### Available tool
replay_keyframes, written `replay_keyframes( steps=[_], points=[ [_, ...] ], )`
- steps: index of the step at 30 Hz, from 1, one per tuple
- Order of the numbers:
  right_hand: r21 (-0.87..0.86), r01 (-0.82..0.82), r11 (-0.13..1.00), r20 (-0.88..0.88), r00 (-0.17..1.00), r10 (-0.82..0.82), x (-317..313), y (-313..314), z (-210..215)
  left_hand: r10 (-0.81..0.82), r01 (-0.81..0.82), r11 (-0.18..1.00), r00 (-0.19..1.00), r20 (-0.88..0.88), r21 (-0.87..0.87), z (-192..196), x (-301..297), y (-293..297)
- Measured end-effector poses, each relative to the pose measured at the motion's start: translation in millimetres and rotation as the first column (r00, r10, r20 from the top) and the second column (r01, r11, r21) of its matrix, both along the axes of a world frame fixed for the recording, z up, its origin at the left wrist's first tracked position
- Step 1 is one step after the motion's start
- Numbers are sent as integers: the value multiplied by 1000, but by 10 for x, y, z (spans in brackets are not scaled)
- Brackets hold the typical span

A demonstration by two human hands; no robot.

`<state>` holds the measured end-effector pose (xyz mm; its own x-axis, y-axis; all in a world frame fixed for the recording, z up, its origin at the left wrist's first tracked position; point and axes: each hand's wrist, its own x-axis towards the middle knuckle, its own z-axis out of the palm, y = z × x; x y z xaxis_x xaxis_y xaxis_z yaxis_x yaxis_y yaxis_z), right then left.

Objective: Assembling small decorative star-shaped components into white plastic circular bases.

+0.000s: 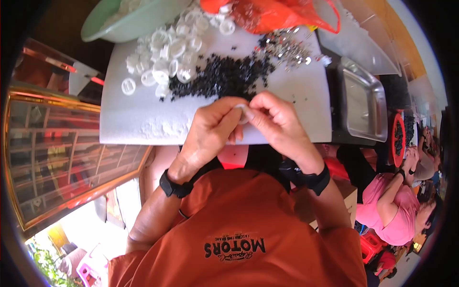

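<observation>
Above the table's front edge, my left hand [210, 128] and my right hand [282, 125] meet. Between their fingertips they pinch a small round white plastic piece [243, 115], partly covered by the thumbs and fingers. Just beyond my hands spreads a heap of tiny black parts [224, 74]. White round plastic caps [167, 50] lie loose to the left of that heap, some on their sides. Small shiny metal pieces [294, 52] are scattered at its far right. A patch of small whitish bits [165, 129] lies left of my left hand.
A pale green basin [103, 24] stands at the far left of the white table [311, 115]. An orange-red plastic bag [282, 16] covers the far side. A metal tray [363, 103] sits at the right. Beyond it, another person [389, 210] in pink works near a red basin [398, 138].
</observation>
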<state>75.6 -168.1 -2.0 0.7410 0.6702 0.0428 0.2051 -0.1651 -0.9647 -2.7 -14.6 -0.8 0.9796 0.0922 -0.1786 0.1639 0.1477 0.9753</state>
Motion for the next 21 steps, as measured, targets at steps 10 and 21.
replay_keyframes(
  steps=[10,21],
  points=[
    [-61,-30,998,35,999,32,19,-244,421,28,2,983,987,159,-181,-2,-68,-9],
    [-15,596,803,200,788,-582,1133,-1221,1230,11,-1,992,997,76,-125,-18,-66,-2]
  ],
)
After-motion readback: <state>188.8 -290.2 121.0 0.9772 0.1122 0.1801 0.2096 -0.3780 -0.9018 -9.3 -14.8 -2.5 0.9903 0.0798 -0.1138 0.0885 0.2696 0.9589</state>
